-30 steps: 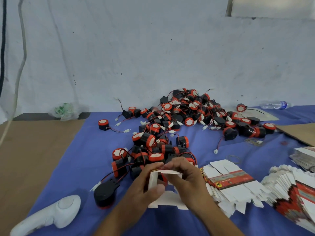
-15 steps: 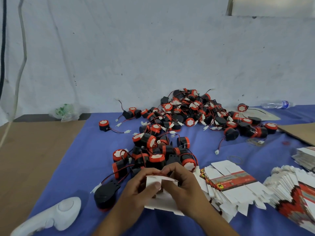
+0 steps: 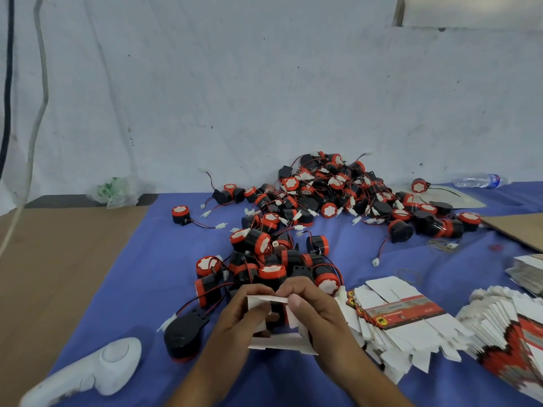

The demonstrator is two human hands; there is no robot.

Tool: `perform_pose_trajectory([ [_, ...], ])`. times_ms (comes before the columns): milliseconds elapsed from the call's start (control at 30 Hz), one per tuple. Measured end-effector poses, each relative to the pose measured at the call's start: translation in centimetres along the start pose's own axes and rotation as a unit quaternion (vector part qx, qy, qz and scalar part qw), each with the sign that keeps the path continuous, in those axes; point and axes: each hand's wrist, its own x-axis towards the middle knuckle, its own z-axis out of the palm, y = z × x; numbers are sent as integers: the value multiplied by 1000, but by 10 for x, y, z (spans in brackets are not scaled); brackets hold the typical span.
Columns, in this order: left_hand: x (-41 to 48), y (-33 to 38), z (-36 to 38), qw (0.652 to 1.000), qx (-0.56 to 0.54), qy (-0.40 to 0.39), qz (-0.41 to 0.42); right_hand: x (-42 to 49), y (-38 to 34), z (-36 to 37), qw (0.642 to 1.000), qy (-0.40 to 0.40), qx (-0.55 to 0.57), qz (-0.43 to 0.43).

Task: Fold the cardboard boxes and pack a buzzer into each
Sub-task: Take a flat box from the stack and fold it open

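Note:
Low in the middle of the view, both hands hold one small white cardboard box (image 3: 276, 343), opened into a tube with its open end facing me. My left hand (image 3: 244, 315) grips its left wall. My right hand (image 3: 316, 312) pinches the top flap, which is bent over the opening. A dark shape shows inside the box. Just beyond the hands a big heap of black and orange buzzers (image 3: 311, 218) with red wires spreads over the blue cloth (image 3: 147, 274). One buzzer (image 3: 183, 336) lies apart, left of the box.
Flat box blanks lie in a stack (image 3: 402, 318) to the right, with fanned stacks (image 3: 511, 333) further right. A white handheld controller (image 3: 97, 368) lies bottom left. At the back sit a water bottle (image 3: 477, 180) and a plastic bag (image 3: 116, 190). Brown cardboard (image 3: 44, 274) covers the left.
My hands have come slightly closer together on the box, and my right fingers have bent the top flap further down over the opening. The box stays in the same place.

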Motion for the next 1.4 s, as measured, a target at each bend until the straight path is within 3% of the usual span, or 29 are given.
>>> perform_pose_trajectory([
  [167, 1, 7, 10, 998, -55, 18, 14, 1, 3, -5, 997, 12, 70, 11],
  [267, -10, 5, 5, 996, -37, -35, 76, 2, 7, -10, 996, 9, 89, 13],
  [400, -9, 8, 5, 984, 107, -98, 105, 2, 10, -14, 994, 5, 109, 19],
  [533, -10, 5, 9, 978, 136, -27, 158, 3, 10, -13, 992, -7, 120, 23],
  [733, -11, 6, 8, 987, 92, -15, 133, 1, 0, -12, 993, -5, 113, 33],
  [900, -12, 8, 8, 989, 82, -6, 122, -1, -15, -17, 992, -52, 95, 63],
  [1167, -8, 7, 6, 989, 88, 13, 117, 0, -14, -14, 997, -14, 42, 57],
  [1400, -8, 5, 8, 990, 84, 22, 107, 0, -13, -12, 997, 26, -76, 4],
])
